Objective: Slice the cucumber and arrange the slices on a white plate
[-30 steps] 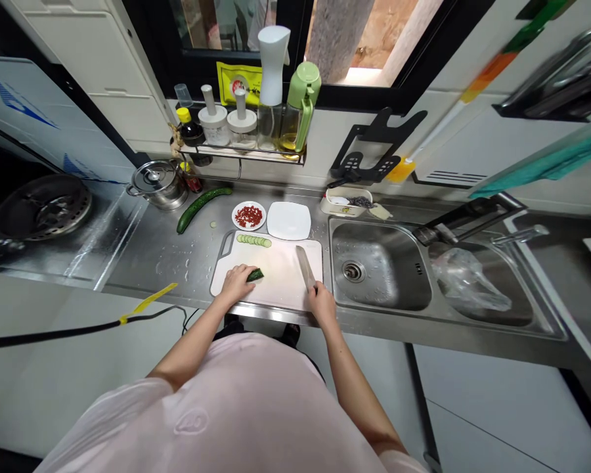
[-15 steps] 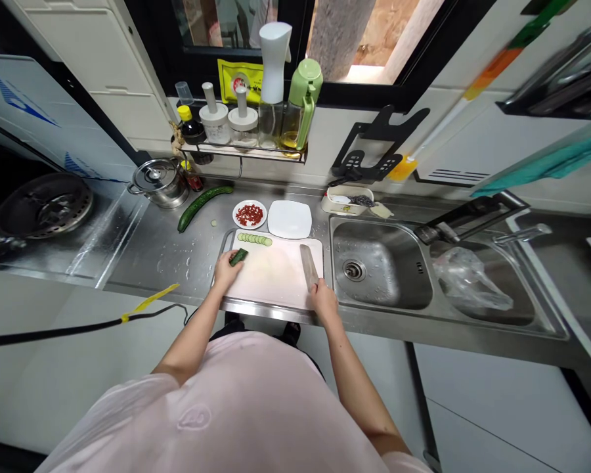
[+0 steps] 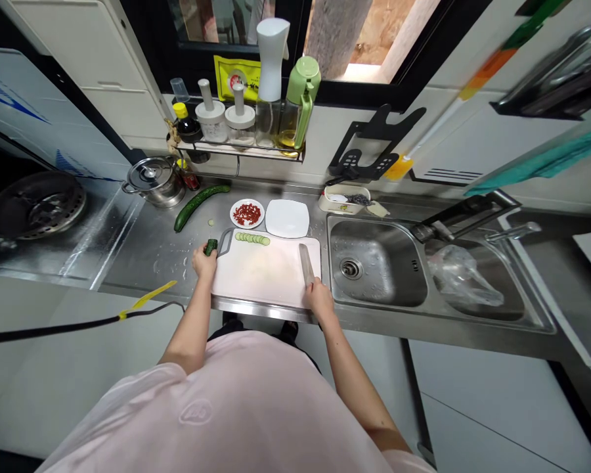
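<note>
Beside the left edge of the white cutting board, my left hand is closed around a short dark-green piece of cucumber. My right hand grips the handle of a kitchen knife, whose blade lies along the board's right side, pointing away from me. A row of overlapping pale cucumber slices rests near the board's far edge. Behind the board sit a small plate of chopped red pieces and a bare white square plate. A long whole cucumber lies farther left on the counter.
A steel sink is right of the board, with a plastic bag in its second basin. At the back left stands a lidded pot; a wok is at far left. A seasoning shelf overhangs the counter's back.
My left hand has moved left with the cucumber piece, from over the board to beside its left edge. The knife and my right hand stay at the board's right side.
</note>
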`<state>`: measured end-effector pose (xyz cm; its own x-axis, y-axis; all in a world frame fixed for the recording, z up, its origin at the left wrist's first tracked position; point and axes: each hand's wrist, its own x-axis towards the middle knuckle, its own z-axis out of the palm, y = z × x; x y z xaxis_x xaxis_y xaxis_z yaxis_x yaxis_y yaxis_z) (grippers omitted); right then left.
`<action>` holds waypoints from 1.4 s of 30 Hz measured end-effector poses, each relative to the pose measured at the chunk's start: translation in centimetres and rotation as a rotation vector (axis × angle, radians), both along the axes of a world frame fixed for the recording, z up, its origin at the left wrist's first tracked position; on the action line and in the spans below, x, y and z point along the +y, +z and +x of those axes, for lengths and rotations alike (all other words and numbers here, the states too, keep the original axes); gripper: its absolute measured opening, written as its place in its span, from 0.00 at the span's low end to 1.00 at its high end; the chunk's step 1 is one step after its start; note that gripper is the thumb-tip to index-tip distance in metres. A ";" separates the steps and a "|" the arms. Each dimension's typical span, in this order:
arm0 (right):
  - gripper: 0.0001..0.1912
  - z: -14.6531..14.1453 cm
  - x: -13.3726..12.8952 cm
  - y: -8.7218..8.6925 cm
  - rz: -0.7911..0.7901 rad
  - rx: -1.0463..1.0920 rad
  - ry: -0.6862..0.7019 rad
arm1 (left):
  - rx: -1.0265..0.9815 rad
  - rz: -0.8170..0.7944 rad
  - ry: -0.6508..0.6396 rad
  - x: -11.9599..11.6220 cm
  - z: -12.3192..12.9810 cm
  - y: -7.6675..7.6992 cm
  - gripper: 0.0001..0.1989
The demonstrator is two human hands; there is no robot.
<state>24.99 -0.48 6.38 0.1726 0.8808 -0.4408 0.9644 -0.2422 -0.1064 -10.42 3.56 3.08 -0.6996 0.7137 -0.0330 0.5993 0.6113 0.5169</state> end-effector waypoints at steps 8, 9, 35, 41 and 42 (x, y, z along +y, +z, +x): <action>0.15 -0.1 0.1 0.3 -0.014 0.001 0.011 | 0.064 -0.069 -0.001 -0.3 0.4 0.6 0.22; 0.15 -0.1 0.1 0.3 -0.011 -0.001 0.011 | 0.064 -0.080 0.007 -0.4 0.5 0.8 0.23; 0.15 -0.1 -0.1 -0.1 0.004 0.007 -0.001 | 0.172 -0.154 -0.844 8.0 12.5 1.4 0.17; 0.14 0.0 -0.1 -0.3 0.022 0.022 0.005 | 0.114 -0.045 -0.830 7.9 12.2 1.0 0.12; 0.14 0.0 -0.1 -0.3 0.023 0.023 0.007 | 0.065 -0.032 -0.802 7.9 12.0 0.8 0.10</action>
<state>24.99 -0.60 6.04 0.1565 0.8920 -0.4241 0.9632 -0.2328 -0.1342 1.61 11.50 3.92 0.0248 0.9989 -0.0390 0.8903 -0.0043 0.4554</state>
